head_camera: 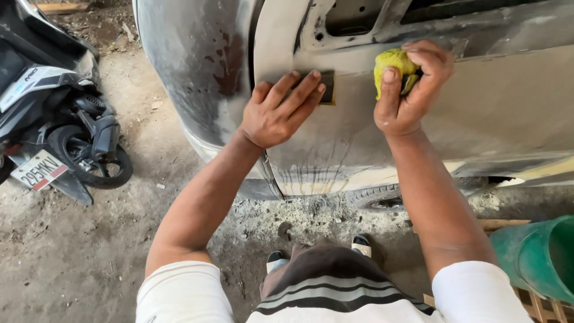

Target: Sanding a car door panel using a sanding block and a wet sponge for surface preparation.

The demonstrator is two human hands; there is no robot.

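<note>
I see the sanded car body panel (508, 101) filling the upper frame, grey and streaked with wet runs down toward the tyre (382, 197). It is rigid sheet metal, fixed in place, so I judge it takes firm pressure without giving, though the wet film probably makes it slick.

My left hand (278, 110) lies flat and spread on the panel, fingers pressing a dark sheet of sandpaper (327, 87) against it just beside the door seam. The sheet looks thin and floppy; I reckon it holds best under flat fingers, not pinched at an edge, and would tear if it were folded hard.

My right hand (412, 90) is closed around a yellow cloth (391, 66), thumb up its front, held against the panel near the sandpaper. The cloth looks soft, light and squashable, so a loose fist should hold it.

A parked scooter (54, 119) stands at left, a green bucket (538, 257) at lower right.
</note>
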